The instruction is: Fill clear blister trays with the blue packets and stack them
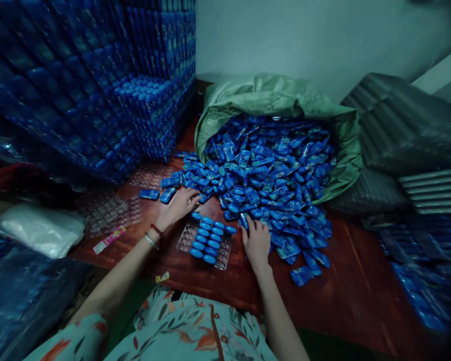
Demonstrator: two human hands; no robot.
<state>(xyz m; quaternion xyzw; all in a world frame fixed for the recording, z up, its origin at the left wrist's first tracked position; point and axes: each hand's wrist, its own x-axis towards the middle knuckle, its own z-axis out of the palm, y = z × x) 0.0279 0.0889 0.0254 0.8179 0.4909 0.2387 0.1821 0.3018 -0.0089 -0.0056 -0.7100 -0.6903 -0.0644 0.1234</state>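
A clear plastic blister tray [222,261] lies on the table in front of me, its middle columns filled with small glossy blue packets [198,245]. Clear hollows show on its left and right sides. One blue packet [230,229] lies across the tray's upper right edge. My left hand [178,206], with a bead bracelet and a pale bangle on its wrist, reaches past the tray's upper left to the pile's edge, fingers slightly apart. Bent fingers of my right hand [258,241] close on a blue packet [244,220] at the pile's near edge, right of the tray.
A big green sack [281,98] spills a heap of blue packets [263,165] over the reddish table [346,286]. Tall stacks of filled trays [150,120] rise at left. Clear trays [113,213] lie left; grey tray stacks [402,125] stand right.
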